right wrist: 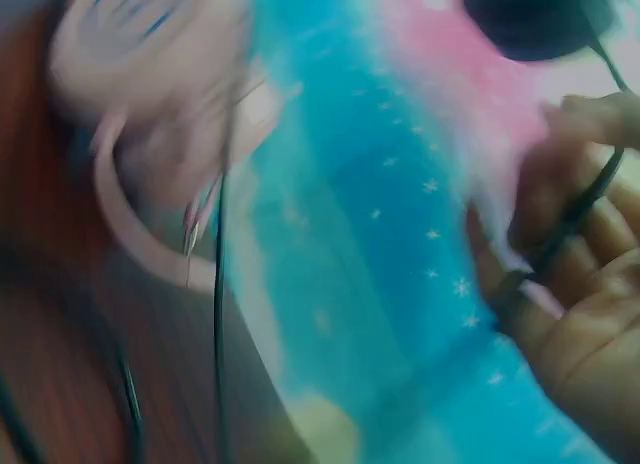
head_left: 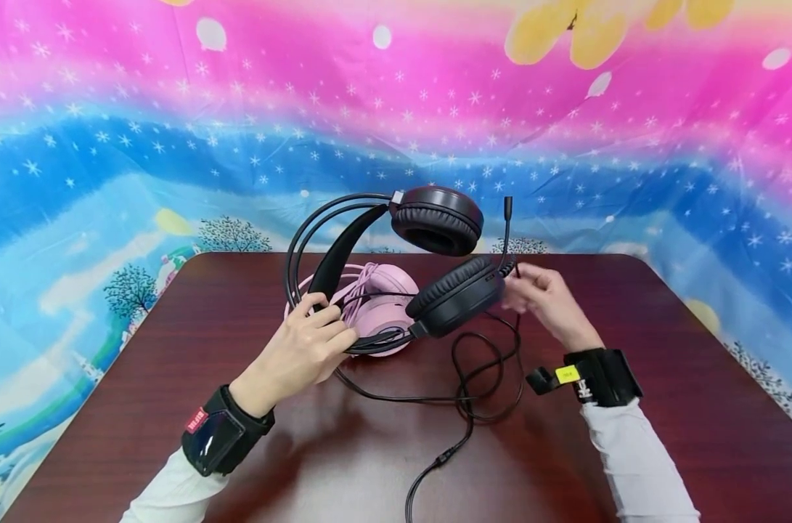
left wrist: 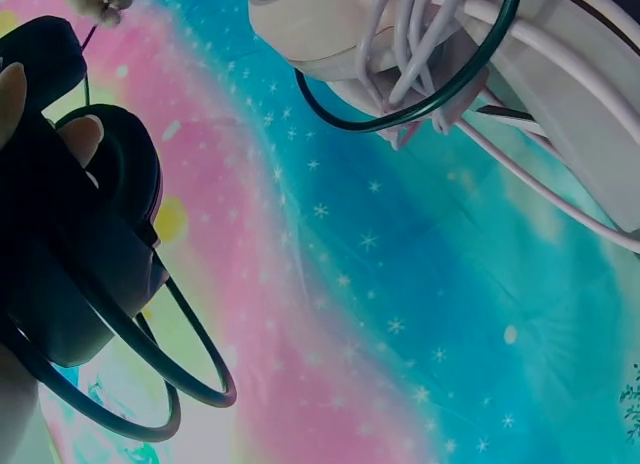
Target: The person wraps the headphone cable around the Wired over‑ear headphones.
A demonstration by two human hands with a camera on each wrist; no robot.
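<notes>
My left hand grips a black headset by its headband, holding it tilted above the table. Its two ear cups face right, and a thin microphone points upward from the lower one. Beside that cup, my right hand has its fingers curled about the black cable, though motion blurs them in the right wrist view. Partly hidden behind the black headset lies a pink headset, with its pink cord bundled. The left wrist view also shows the pink headset at the top.
Loops of black cable trail over the dark red tabletop, passing a small inline joint toward the front edge. A colourful printed cloth hangs behind the table and along its sides.
</notes>
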